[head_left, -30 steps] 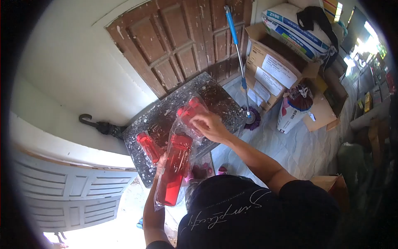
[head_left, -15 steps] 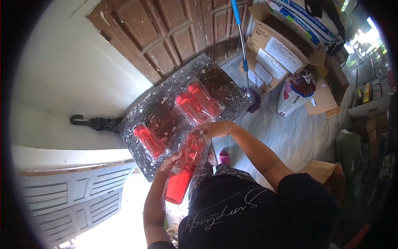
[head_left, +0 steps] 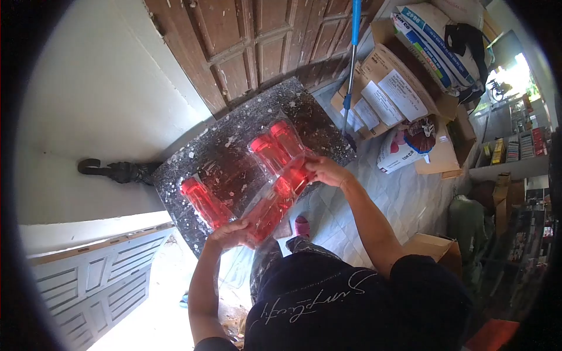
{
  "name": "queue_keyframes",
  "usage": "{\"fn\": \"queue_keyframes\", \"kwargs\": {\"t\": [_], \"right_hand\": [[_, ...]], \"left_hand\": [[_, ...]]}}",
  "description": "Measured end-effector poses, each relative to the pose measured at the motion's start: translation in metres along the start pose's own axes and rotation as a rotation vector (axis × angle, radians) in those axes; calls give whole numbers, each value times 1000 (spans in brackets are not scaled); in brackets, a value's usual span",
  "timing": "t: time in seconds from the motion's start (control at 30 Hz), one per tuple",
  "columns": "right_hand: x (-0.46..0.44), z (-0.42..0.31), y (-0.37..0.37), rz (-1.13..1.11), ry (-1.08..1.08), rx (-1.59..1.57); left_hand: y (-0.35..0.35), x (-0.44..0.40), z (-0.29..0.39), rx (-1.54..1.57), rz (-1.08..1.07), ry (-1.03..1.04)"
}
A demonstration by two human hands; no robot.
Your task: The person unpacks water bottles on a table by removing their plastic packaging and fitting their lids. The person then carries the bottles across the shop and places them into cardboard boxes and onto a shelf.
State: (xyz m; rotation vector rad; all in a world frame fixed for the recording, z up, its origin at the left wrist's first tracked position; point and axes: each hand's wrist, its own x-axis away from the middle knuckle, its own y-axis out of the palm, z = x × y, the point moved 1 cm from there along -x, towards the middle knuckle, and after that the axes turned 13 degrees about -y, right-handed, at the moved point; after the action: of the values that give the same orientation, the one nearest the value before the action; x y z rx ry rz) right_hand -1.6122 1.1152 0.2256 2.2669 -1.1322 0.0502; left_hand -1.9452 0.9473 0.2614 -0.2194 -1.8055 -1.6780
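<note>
The fingers (head_left: 311, 166) of the right hand (head_left: 329, 172) pinch 1 end of a translucent red plastic bottle in a clear, crinkled wrapper (head_left: 270, 212), while the fingers of the left hand (head_left: 229, 234) are bent around its other end. This held bottle slants above the near edge of a dark, white-speckled desk with worn brown patches (head_left: 218, 142); its red body looks glossy through the creased film, with pale glints. Just beyond the right hand, 2 wrapped red bottles with red caps (head_left: 270, 151) lie side by side on the desk. Near the left hand lies 1 more wrapped red bottle (head_left: 204, 200), tilted diagonally. Farther out are a black hook-handled umbrella (head_left: 121, 172) and brown cardboard boxes with white labels (head_left: 383, 73).
</note>
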Motion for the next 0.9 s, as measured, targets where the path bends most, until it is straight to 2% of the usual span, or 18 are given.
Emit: {"fn": "queue_keyframes", "kwargs": {"t": [0.07,0.1,0.13,0.17,0.27,0.3,0.37,0.4,0.47,0.5,0.53,0.6,0.67,0.73,0.77,0.83,0.9], "right_hand": [[-2,-3,-22,268,-66,-67],[-1,-2,-34,276,-60,-59],[0,-4,-47,437,-102,-31],[3,-5,-58,599,-146,-2],[26,-15,-59,698,-191,-25],[29,-14,-58,711,-191,-13],[41,-5,-62,799,-134,-81],[45,0,-61,811,-134,-68],[47,14,-52,769,-154,-282],[39,10,-42,688,-221,-334],[39,12,-32,701,-218,-326],[41,19,-18,706,-151,-545],[45,36,-26,679,-94,-605],[50,47,-23,447,-5,-868],[52,51,-20,449,19,-896],[53,54,-15,389,13,-937],[54,52,-9,320,7,-978]], "left_hand": [[-50,-1,12,-199,-154,-41],[-39,5,16,-204,47,18],[-54,2,20,-199,34,15],[-80,-3,27,-320,250,117],[-119,-24,31,-430,561,316],[-154,-42,34,-549,719,615],[-169,-69,43,-646,838,916],[-156,-80,50,-744,1117,911],[-134,-96,57,-930,1683,854],[-145,-108,59,-925,1605,807],[-151,-117,61,-917,1530,758],[-151,-134,55,-1125,1661,777],[-155,-144,56,-1114,1676,591],[-146,-138,60,-1035,1609,328],[-140,-135,64,-1037,1610,329],[-129,-128,71,-1020,1614,180],[-117,-117,73,-1001,1626,206]]}}
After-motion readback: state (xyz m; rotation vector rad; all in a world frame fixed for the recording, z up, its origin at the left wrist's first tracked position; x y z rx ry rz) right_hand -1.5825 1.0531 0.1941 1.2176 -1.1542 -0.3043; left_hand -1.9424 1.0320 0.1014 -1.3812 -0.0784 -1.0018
